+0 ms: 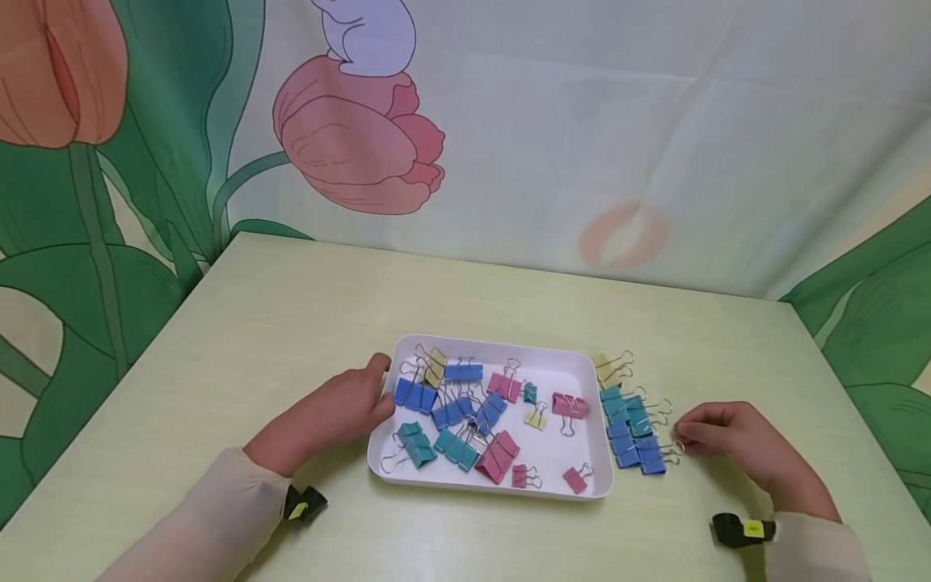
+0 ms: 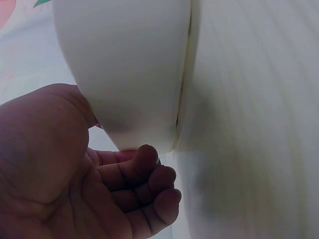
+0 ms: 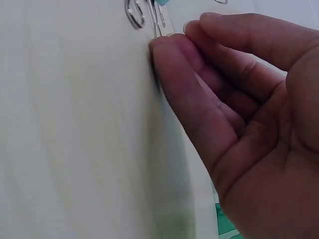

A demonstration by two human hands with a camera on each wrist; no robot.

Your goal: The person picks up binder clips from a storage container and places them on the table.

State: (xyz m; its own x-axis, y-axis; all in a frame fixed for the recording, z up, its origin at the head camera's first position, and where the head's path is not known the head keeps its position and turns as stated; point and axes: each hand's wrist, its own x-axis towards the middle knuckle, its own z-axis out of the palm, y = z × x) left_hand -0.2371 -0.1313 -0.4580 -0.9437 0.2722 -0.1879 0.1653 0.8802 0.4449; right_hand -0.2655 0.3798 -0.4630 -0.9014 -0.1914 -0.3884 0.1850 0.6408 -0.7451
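My left hand (image 1: 352, 402) grips the left side of a white tray (image 1: 502, 483), with the thumb at its rim. In the left wrist view the fingers (image 2: 167, 180) curl beside the tray's outer wall. Binder clips in blue, teal, pink and yellow lie scattered inside it. Right of the tray, a group of binder clips lies on the table: a yellow clip (image 1: 611, 370), teal clips (image 1: 615, 406) and blue clips (image 1: 623, 446), handles pointing right. My right hand (image 1: 742, 444) is loosely bent beside these, fingertips right at the wire handles (image 3: 134, 14), nothing visible between thumb and forefinger.
The pale table (image 1: 327, 299) extends around the tray and the loose clips. A curtain printed with tulips (image 1: 356, 137) hangs along its back edge, and printed leaves flank both sides. Black wrist cameras (image 1: 742, 529) sit at both cuffs.
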